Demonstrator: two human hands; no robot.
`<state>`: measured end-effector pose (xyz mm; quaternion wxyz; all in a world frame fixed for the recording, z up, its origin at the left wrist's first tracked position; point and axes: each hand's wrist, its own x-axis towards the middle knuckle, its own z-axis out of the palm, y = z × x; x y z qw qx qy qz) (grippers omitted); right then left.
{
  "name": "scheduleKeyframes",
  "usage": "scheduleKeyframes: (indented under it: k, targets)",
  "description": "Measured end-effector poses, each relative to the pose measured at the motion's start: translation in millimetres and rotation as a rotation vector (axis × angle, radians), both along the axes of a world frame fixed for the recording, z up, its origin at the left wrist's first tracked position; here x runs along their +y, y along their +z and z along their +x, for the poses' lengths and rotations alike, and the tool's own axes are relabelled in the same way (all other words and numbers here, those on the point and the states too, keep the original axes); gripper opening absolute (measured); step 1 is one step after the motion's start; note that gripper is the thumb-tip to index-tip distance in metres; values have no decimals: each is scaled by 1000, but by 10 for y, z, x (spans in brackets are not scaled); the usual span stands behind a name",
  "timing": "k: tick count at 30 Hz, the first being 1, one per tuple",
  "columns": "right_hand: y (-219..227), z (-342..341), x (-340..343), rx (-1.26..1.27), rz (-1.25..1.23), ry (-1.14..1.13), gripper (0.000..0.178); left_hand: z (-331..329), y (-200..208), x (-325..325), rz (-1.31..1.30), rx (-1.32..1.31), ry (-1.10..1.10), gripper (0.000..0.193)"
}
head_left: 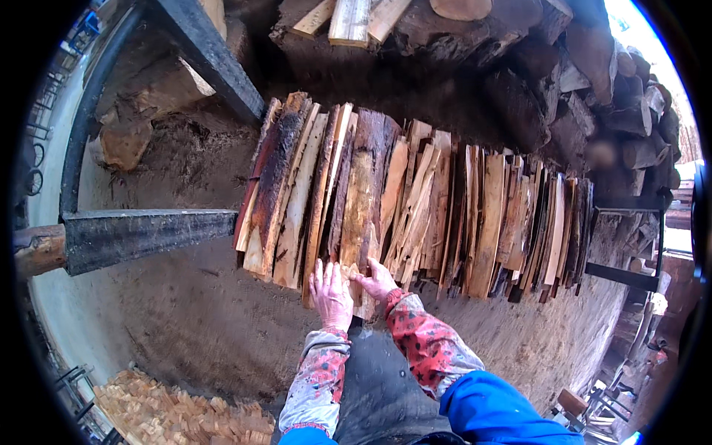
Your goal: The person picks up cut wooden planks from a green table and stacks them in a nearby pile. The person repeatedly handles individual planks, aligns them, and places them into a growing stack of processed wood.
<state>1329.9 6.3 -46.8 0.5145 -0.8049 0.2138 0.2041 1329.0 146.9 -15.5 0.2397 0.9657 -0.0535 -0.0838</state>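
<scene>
A long row of split wood slabs [491,215] stands packed on edge in a metal rack, with bark and pale split faces showing. My left hand [331,300] lies against the near ends of the slabs left of the middle, its fingers stretched out. Close beside it, my right hand [378,283] is closed around the near end of a wide, bark-edged slab [359,196], its thumb pointing toward my left hand. A small pale splintered bit of wood [348,272] shows between the two hands. The undersides of my fingers are hidden.
A dark metal bar [152,236] runs to the row's left end, and an angled beam [211,59] rises behind it. Metal bars [621,276] stand at the right end. Thick logs [541,81] are piled behind. Small split pieces [182,410] are heaped at the lower left.
</scene>
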Motion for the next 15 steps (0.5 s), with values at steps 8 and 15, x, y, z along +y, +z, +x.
scheduleKeyframes:
  k: [8,15]
  targets:
    - [-67,-10,-371,-8,505,-53,34,-137,197,-33,-55,-59,63,56]
    - [284,-453,-1092,36,617,-105,22,-1366,410,-76,-45,31,275,54]
